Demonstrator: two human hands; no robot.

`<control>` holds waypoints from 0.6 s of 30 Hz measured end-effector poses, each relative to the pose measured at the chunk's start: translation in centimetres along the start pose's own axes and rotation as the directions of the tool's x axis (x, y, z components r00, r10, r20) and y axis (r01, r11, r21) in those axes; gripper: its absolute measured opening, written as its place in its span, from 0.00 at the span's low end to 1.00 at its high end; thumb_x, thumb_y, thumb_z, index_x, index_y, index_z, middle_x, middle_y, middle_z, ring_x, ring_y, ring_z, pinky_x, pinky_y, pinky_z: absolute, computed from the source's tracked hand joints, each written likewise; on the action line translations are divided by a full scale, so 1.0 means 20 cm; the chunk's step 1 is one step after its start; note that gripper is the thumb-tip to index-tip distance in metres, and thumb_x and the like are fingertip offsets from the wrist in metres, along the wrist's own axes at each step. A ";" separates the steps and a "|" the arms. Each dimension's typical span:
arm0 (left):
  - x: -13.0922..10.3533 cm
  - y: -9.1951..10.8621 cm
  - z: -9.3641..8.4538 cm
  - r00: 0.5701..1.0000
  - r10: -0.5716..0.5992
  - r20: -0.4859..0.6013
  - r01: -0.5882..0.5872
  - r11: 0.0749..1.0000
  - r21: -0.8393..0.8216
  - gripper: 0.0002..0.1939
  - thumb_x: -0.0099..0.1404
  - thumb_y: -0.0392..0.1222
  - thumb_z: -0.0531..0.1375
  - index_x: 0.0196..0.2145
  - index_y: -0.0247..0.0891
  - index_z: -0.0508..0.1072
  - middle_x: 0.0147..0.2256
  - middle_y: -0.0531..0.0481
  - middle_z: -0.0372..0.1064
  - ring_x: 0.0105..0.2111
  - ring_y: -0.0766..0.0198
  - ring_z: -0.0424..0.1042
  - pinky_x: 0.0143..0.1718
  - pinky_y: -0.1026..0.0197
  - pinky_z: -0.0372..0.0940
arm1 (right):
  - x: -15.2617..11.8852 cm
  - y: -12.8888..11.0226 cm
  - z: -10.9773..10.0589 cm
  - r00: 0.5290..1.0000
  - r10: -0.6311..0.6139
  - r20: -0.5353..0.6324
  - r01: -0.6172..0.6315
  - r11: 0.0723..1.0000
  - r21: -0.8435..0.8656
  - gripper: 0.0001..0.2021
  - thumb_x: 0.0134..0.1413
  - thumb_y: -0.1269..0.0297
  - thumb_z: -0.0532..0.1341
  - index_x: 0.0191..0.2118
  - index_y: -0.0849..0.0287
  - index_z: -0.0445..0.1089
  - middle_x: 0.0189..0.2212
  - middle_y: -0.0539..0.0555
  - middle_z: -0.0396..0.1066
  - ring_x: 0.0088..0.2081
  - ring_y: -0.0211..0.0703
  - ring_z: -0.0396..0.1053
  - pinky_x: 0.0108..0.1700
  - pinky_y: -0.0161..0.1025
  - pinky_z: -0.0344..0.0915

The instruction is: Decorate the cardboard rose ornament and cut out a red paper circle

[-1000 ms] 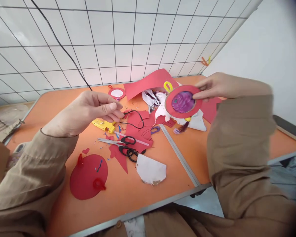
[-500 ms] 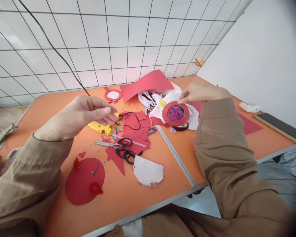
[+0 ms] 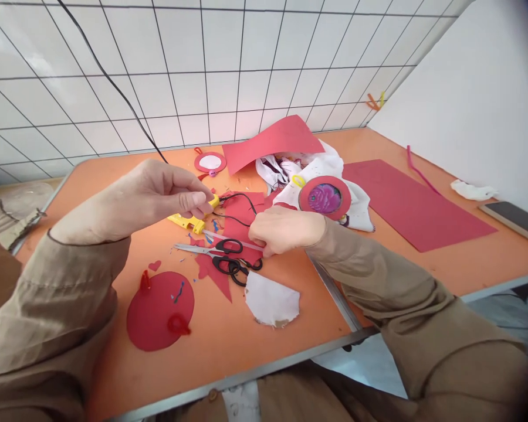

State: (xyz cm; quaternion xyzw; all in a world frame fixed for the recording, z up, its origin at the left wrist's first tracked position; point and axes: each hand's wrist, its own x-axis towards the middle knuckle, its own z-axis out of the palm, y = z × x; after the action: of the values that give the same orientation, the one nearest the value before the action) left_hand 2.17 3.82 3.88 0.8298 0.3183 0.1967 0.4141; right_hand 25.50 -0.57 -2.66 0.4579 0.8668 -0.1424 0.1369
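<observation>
My left hand is raised over the yellow glue gun, thumb and fingertips pressed together; anything between them is too small to make out. My right hand reaches down to the red paper scraps, its fingers closed and pointing left. Its fingertips are at the far end of a clear glue stick that runs from the gun; whether they grip it I cannot tell. Black-handled scissors lie just below. Behind my right hand, a red ring with a purple rose rests on white cloth.
At front left is a red disc with fuzzy red loops, beside a small red heart. A white fabric piece lies near the front edge. Red sheets and a phone-like dark slab lie right. A black cord hangs at the wall.
My right hand has left the red ring with the purple rose and moved left and nearer, down to the scraps. My left hand keeps its pinch. The view has shifted slightly.
</observation>
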 end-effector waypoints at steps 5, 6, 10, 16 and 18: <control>-0.02 0.04 -0.02 0.998 -0.026 0.062 0.020 0.995 0.099 0.12 0.65 0.44 0.60 0.38 0.35 0.81 0.35 0.44 0.80 0.36 0.60 0.76 0.36 0.60 0.70 | 0.01 0.04 -0.03 0.993 0.080 0.083 -0.074 0.994 -0.075 0.03 0.44 0.69 0.65 0.25 0.62 0.71 0.24 0.55 0.69 0.27 0.42 0.64 0.29 0.37 0.46; -0.02 0.04 -0.03 0.998 -0.034 0.061 0.027 0.993 0.113 0.11 0.65 0.44 0.60 0.38 0.36 0.81 0.35 0.46 0.80 0.35 0.61 0.76 0.36 0.61 0.69 | 0.00 0.04 -0.04 0.992 0.084 0.097 -0.077 0.994 -0.073 0.04 0.45 0.67 0.65 0.26 0.62 0.72 0.24 0.55 0.69 0.27 0.42 0.64 0.29 0.37 0.46; -0.01 0.03 -0.04 0.999 -0.040 0.015 0.038 0.988 0.152 0.12 0.63 0.46 0.61 0.37 0.38 0.80 0.34 0.49 0.80 0.35 0.61 0.76 0.35 0.62 0.69 | -0.02 0.02 -0.06 0.994 0.064 0.091 -0.059 0.997 -0.050 0.06 0.47 0.63 0.65 0.30 0.61 0.73 0.24 0.54 0.71 0.26 0.40 0.63 0.28 0.37 0.46; 0.04 -0.05 0.01 0.996 -0.009 0.085 -0.029 0.901 0.432 0.10 0.60 0.39 0.59 0.37 0.40 0.80 0.32 0.52 0.78 0.28 0.66 0.72 0.30 0.64 0.64 | -0.05 0.00 -0.08 0.996 -0.078 0.050 0.073 0.993 0.092 0.08 0.55 0.63 0.61 0.28 0.60 0.72 0.25 0.51 0.73 0.26 0.35 0.64 0.28 0.35 0.50; 0.05 -0.08 0.07 0.978 0.051 0.203 -0.146 0.861 0.488 0.11 0.61 0.35 0.57 0.36 0.41 0.80 0.30 0.54 0.77 0.26 0.68 0.70 0.29 0.65 0.62 | -0.06 -0.01 -0.09 0.995 -0.099 -0.019 0.101 0.969 0.225 0.09 0.55 0.63 0.61 0.28 0.61 0.73 0.24 0.50 0.73 0.24 0.33 0.63 0.27 0.34 0.51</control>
State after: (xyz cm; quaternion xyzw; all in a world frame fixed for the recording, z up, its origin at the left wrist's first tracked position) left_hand 3.12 4.48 1.93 0.9384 0.2758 0.0516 0.2018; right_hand 25.70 -0.91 -0.58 0.4267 0.8675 -0.2450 0.0733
